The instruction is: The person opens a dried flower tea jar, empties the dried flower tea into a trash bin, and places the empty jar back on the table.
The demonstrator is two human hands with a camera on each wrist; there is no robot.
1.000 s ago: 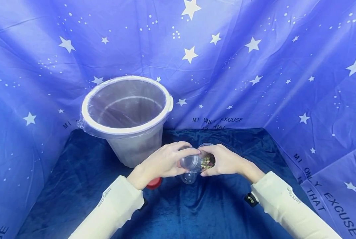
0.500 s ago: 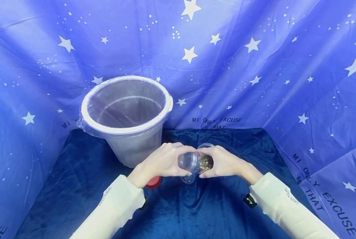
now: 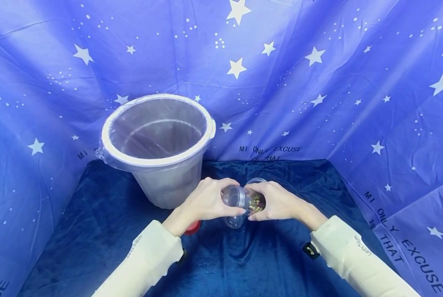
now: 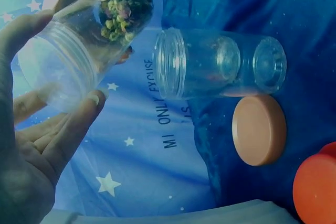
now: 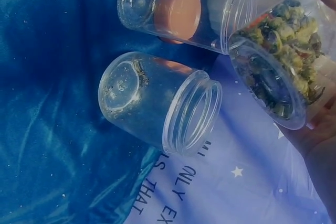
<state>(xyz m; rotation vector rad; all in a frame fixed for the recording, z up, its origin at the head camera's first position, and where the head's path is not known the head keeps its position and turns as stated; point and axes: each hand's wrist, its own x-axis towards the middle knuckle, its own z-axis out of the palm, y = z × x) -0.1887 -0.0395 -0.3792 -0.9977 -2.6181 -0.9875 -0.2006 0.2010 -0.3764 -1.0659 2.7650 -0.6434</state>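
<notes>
My right hand (image 3: 278, 200) grips a clear plastic jar (image 4: 89, 19), held tilted on its side above the cloth. Dried flower buds (image 5: 286, 38), greenish-yellow with some dark red, lie gathered in its base end. The thumb and fingers of my left hand (image 3: 206, 202) curl round the clear, ridged end (image 3: 240, 197) at the left; I cannot tell whether this is a lid or a second jar's mouth. Just below the hands stands an uncapped clear jar (image 3: 234, 222). Another uncapped jar (image 5: 144, 98), with brown bits at its bottom, stands behind my right hand, which partly hides it in the head view.
An orange lid (image 4: 260, 129) lies beside the nearer jar, hidden by my left hand in the head view. Red lids (image 4: 315, 192) are under my left wrist. A white bin (image 3: 165, 181) lined with a clear bag stands at the back left, against a starry blue curtain (image 3: 299, 82).
Around the clear end, my left index fingertip has drawn back while the thumb has reached further right, so the grip has turned. My right hand has shifted slightly left with the jar.
</notes>
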